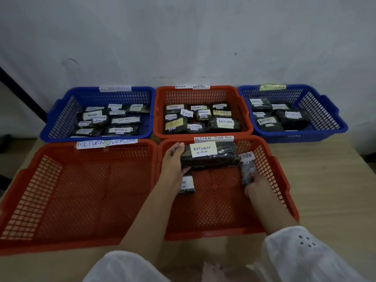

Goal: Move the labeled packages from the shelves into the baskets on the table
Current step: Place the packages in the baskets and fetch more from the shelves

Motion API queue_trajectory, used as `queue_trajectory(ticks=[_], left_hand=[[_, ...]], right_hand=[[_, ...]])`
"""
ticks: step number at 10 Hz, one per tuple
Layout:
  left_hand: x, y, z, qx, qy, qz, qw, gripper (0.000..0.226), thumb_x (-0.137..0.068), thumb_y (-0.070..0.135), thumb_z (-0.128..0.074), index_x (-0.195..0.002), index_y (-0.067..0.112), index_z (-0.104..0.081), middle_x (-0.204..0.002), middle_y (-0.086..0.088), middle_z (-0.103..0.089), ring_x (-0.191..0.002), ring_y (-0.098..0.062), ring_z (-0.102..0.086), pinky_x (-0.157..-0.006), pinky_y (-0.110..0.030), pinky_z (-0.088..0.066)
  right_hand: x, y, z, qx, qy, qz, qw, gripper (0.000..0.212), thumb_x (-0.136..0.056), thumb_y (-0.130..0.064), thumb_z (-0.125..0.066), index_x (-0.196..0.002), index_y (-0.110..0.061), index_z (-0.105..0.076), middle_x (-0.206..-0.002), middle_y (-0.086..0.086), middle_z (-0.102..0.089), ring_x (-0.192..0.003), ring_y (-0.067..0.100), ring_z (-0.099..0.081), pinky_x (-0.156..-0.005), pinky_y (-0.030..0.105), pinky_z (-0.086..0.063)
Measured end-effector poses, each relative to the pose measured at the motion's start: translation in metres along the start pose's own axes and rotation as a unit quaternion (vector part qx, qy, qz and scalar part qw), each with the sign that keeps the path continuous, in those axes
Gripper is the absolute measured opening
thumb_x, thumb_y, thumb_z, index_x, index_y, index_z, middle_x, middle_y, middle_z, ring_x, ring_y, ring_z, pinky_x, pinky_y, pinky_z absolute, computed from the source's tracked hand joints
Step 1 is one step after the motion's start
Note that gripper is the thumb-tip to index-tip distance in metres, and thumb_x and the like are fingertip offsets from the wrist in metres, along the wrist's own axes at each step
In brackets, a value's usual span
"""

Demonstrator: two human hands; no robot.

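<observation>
Reaching into the near red basket from white sleeves, both hands are busy. The left hand grips the left end of the large pkg — thumb over its far top edge, fingers curled under the near side. This pkg is oblong, wrapped in glossy black plastic, w/ a pale yellow label reading RETURN and a handwritten date. It spans the basket's far end btw the two hands; can't tell if it rests on the floor or is lifted.

The right hand has its fingers curled round the lower end of the small pkg. That pkg is black and speckled, w/ a white label showing "…TURN" plus a date, and it is tilted near the wall just beyond the fingertips. Under the left wrist a third pkg lies on the basket floor, black w/ a white label, partly hidden by the arm. Beyond both hands the rim tag reads RETURN OVERDUE.

Left of the left hand, touching this basket, is a second red basket w/ a second tag, same wording. Right of the right hand is the pale wooden table.

Well beyond the hands, three baskets stand against a grey wall — left blue basket, middle red basket, right blue basket. Each holds black pkgs w/ RETURN labels, mostly white, some yellow.
</observation>
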State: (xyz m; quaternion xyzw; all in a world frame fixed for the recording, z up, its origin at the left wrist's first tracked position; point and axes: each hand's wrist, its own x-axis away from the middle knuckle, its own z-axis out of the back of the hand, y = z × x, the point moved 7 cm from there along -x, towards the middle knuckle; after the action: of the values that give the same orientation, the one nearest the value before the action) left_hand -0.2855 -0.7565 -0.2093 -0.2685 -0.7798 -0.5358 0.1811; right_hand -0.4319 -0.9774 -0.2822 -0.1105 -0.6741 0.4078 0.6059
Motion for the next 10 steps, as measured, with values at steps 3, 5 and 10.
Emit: queue_trajectory(ticks=[3, 5, 10], left_hand=[[0.006, -0.019, 0.004, -0.017, -0.009, 0.015, 1.0, 0.033, -0.094, 0.024, -0.055, -0.126, 0.016, -0.049, -0.113, -0.01, -0.061, -0.1, -0.023, -0.061, -0.074, -0.034, -0.054], [0.009, -0.027, 0.002, -0.038, -0.016, 0.007, 0.999, 0.035, -0.096, 0.024, -0.052, -0.129, 0.015, -0.046, -0.124, -0.013, -0.057, -0.093, -0.017, -0.059, -0.079, -0.032, -0.051], [0.039, 0.025, 0.057, -0.57, 0.237, -0.28, 0.735, 0.052, -0.09, 0.022, -0.055, -0.138, 0.022, -0.037, -0.144, -0.012, -0.028, -0.133, -0.029, -0.026, -0.11, -0.044, -0.022]], right_hand=[[0.031, 0.006, -0.015, -0.277, 0.059, -0.028, 0.959, 0.036, -0.085, -0.005, -0.061, -0.121, -0.005, -0.058, -0.126, 0.012, -0.059, -0.107, 0.025, -0.061, -0.091, 0.037, -0.053], [0.077, -0.005, -0.057, 0.001, -0.236, 0.07, 0.969, 0.046, -0.085, -0.059, -0.054, -0.117, -0.026, -0.058, -0.106, 0.0, -0.071, -0.094, 0.021, -0.066, -0.07, 0.035, -0.052], [0.048, 0.019, -0.047, -0.046, -0.076, 0.047, 0.995, 0.039, -0.09, -0.026, -0.061, -0.123, -0.009, -0.052, -0.106, 0.009, -0.062, -0.078, 0.019, -0.06, -0.058, 0.028, -0.051]])
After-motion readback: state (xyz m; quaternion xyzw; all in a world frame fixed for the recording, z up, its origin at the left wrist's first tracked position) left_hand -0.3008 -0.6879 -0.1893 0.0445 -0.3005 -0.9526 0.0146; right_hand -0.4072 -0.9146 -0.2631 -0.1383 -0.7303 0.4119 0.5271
